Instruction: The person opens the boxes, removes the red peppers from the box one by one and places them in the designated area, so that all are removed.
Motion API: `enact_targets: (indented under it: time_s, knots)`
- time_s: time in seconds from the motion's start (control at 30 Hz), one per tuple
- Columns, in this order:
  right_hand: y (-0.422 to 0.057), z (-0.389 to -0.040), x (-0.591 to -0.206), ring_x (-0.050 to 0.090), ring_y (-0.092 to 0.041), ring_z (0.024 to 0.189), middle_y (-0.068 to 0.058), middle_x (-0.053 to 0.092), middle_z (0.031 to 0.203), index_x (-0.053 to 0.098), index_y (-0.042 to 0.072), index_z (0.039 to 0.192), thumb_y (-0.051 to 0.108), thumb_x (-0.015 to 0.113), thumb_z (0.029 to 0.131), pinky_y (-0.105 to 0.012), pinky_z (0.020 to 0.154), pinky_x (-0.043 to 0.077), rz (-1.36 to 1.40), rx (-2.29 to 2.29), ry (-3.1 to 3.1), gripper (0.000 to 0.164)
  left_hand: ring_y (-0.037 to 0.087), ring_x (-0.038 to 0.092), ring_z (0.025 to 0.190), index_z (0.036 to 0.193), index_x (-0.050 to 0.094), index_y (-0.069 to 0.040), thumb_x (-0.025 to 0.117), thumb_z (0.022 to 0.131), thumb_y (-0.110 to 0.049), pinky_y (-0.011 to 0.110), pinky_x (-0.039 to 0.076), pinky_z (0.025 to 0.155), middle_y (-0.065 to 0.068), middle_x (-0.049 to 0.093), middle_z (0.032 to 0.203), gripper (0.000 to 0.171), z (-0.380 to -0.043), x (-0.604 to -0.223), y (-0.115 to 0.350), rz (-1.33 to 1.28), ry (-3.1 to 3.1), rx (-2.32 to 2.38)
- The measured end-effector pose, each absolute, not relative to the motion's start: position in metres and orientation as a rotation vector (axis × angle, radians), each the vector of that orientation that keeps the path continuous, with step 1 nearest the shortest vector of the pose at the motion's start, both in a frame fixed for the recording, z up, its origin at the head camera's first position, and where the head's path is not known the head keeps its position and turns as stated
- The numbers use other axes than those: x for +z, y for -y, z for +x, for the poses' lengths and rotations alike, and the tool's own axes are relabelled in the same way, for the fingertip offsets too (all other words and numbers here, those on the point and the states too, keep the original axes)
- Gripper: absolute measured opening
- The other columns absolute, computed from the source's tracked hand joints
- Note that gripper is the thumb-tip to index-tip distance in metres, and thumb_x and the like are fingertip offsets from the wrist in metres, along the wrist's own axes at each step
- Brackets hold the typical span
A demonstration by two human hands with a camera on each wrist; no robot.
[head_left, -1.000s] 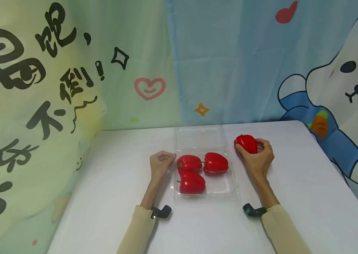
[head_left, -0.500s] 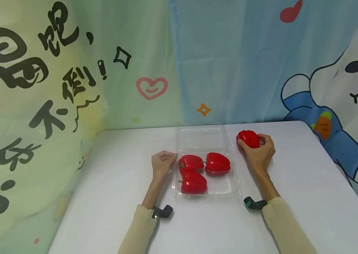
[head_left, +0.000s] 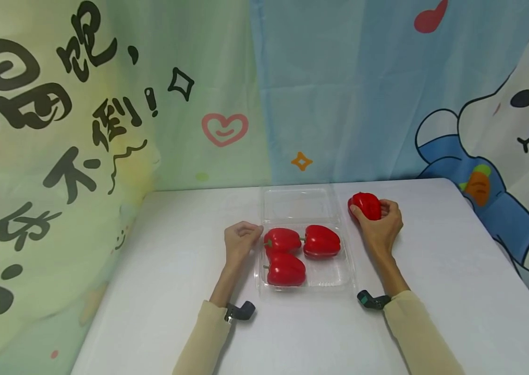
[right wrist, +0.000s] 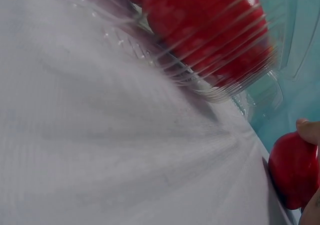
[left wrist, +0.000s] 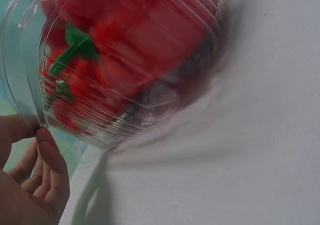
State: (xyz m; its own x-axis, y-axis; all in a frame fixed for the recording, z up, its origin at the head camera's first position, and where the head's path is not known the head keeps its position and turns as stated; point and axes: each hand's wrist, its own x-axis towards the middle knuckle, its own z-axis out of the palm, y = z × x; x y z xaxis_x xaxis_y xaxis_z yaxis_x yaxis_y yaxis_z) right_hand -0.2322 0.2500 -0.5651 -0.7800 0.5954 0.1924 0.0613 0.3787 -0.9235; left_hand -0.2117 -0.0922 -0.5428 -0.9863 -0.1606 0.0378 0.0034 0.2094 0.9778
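Note:
A clear plastic clamshell box [head_left: 327, 276] lies open on the table, its lid [head_left: 299, 204] folded back away from me. Three red bell peppers sit in its base: one back left [head_left: 282, 240], one back right [head_left: 322, 241] and one front left [head_left: 286, 270]. My left hand [head_left: 241, 240] pinches the box's left rim between thumb and forefinger, which the left wrist view shows close up. To the right of the box, my right hand [head_left: 381, 225] grips another red bell pepper [head_left: 366, 205] between thumb and fingers. In the right wrist view this pepper [right wrist: 294, 170] appears at the lower right.
A white table [head_left: 175, 260] carries everything. Behind it hangs a printed curtain [head_left: 311, 94], and a second stretch with black lettering is at the left. Each wrist wears a small dark camera, such as the right one [head_left: 373, 300].
The head view has shifted slightly. My right hand has moved a little away from me with the pepper still gripped. The left hand stays at the box's rim, and the three boxed peppers have not moved.

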Motion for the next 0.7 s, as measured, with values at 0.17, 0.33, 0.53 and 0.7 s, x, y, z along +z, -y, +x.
enact_targets:
  time_s: [0.17, 0.33, 0.53, 0.7]
  knots:
    - [-0.249, -0.23, -0.561, 0.05, -0.034, 0.143, -0.021, 0.055, 0.157, 0.048, 0.003, 0.154, 0.038, 0.088, 0.092, -0.06, 0.119, 0.051, -0.575, 1.41, 2.171, 0.082, 0.011, 0.067, 0.069, 0.092, 0.077, 0.002, 0.078, 0.097, -0.018, 0.023, 0.053, 0.065, 0.022, 0.08, 0.085, 0.021, -0.214, -0.544, 0.092, 0.143, 2.341, -1.888]
    - [-0.25, -0.227, -0.557, 0.048, -0.035, 0.146, -0.02, 0.053, 0.159, 0.045, 0.006, 0.157, 0.038, 0.087, 0.092, -0.061, 0.119, 0.05, -0.605, 1.412, 2.206, 0.084, 0.011, 0.067, 0.069, 0.092, 0.078, 0.002, 0.078, 0.097, -0.019, 0.023, 0.054, 0.066, 0.022, 0.08, 0.086, 0.021, -0.215, -0.546, 0.092, 0.128, 2.341, -1.881]
    - [-0.251, -0.225, -0.557, 0.047, -0.036, 0.148, -0.019, 0.051, 0.162, 0.043, 0.006, 0.16, 0.037, 0.088, 0.092, -0.062, 0.118, 0.051, -0.613, 1.419, 2.244, 0.088, 0.011, 0.068, 0.069, 0.092, 0.078, 0.001, 0.079, 0.096, -0.02, 0.023, 0.055, 0.066, 0.021, 0.081, 0.087, 0.021, -0.214, -0.545, 0.093, 0.129, 2.338, -1.885]
    - [-0.251, -0.222, -0.554, 0.049, -0.035, 0.145, -0.019, 0.053, 0.16, 0.044, 0.006, 0.16, 0.04, 0.089, 0.091, -0.06, 0.117, 0.052, -0.607, 1.399, 2.248, 0.089, 0.011, 0.068, 0.068, 0.091, 0.078, 0.001, 0.079, 0.097, -0.019, 0.023, 0.056, 0.065, 0.021, 0.081, 0.087, 0.02, -0.214, -0.545, 0.094, 0.119, 2.341, -1.872]
